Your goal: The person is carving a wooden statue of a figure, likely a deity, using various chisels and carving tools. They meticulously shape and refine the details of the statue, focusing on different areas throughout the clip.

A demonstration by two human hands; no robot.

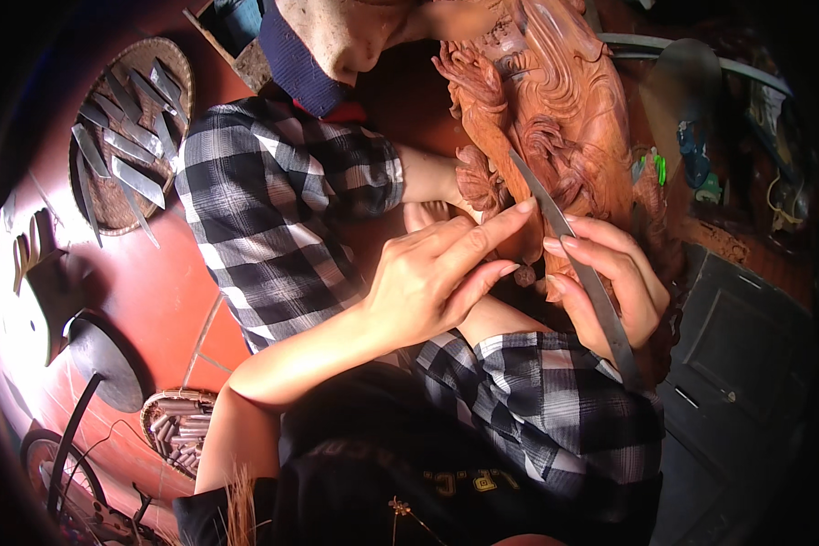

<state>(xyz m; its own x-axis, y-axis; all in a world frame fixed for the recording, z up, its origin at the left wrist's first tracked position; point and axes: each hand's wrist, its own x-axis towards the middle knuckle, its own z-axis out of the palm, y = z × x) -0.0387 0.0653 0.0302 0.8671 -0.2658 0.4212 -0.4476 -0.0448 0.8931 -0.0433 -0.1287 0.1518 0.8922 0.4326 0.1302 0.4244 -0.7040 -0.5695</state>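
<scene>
A long, narrow grey steel blade (586, 265) with a tapered tip slants across a reddish-brown wood carving (569, 82) with swirling relief. My right hand (619, 278) is closed around the blade's middle, fingers bent over it, and the wide end points down toward my lap. My left hand (441, 273) holds nothing. Its forefinger is stretched out to the wood beside the blade, the thumb is apart, and the other fingers are partly hidden. Whether that fingertip also touches the blade, I cannot tell. The blade's tip lies against the carving.
A round woven basket (80, 196) holding several metal blades lies on the red tiled floor (177, 291) at left. Below it are a grey disc (109, 362) and a basket of brown cylinders (182, 432). Black-and-white checked cloth (255, 173) covers bent limbs. A dark cabinet (746, 337) stands at right.
</scene>
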